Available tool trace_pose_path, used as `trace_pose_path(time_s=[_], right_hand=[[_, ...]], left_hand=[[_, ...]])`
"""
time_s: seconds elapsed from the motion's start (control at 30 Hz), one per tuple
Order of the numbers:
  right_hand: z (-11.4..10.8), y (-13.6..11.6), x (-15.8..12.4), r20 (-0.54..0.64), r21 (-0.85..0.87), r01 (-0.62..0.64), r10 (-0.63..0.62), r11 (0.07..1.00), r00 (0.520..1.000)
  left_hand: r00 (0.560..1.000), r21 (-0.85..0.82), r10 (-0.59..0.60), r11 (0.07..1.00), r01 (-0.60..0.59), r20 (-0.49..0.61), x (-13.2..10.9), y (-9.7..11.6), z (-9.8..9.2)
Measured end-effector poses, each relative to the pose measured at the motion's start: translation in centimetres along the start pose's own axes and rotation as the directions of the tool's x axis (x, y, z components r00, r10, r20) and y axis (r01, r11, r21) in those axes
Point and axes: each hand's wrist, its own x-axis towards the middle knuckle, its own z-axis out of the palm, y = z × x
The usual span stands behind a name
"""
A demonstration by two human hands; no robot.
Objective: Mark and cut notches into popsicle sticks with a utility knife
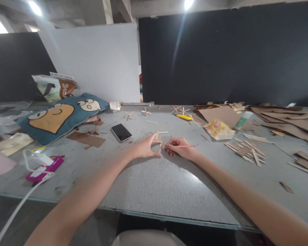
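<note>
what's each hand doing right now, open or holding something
Left hand: curved around a small strip; whether it grips cannot be told.
Right hand: closed, holding a pink pencil.

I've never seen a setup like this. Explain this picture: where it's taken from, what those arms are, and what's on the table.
There is no machine here. A camera worn on a person's head looks forward and down, so the bare arms are the wearer's own. The right hand holds a pink pencil, its tip pointing toward a thin strip. The left hand has thumb and fingers around that strip; how firmly is unclear. On the grey table lie a phone, loose sticks, a glue stick and a cushion.
</note>
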Motion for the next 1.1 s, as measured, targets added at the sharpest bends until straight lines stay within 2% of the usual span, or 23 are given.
trace_pose_path(time_s=[0.57,1.1], right_hand=[[0.14,0.07,0.0,-0.008,0.001,-0.016,0.016,1.0,1.0],[0.0,0.06,-0.04,-0.011,-0.01,-0.009,0.009,1.0,1.0]], left_hand=[[1.0,0.004,-0.025,1.0,0.025,-0.006,-0.04,0.04,0.03],[1.0,-0.012,0.018,1.0,-0.018,-0.012,0.23,-0.7,0.38]])
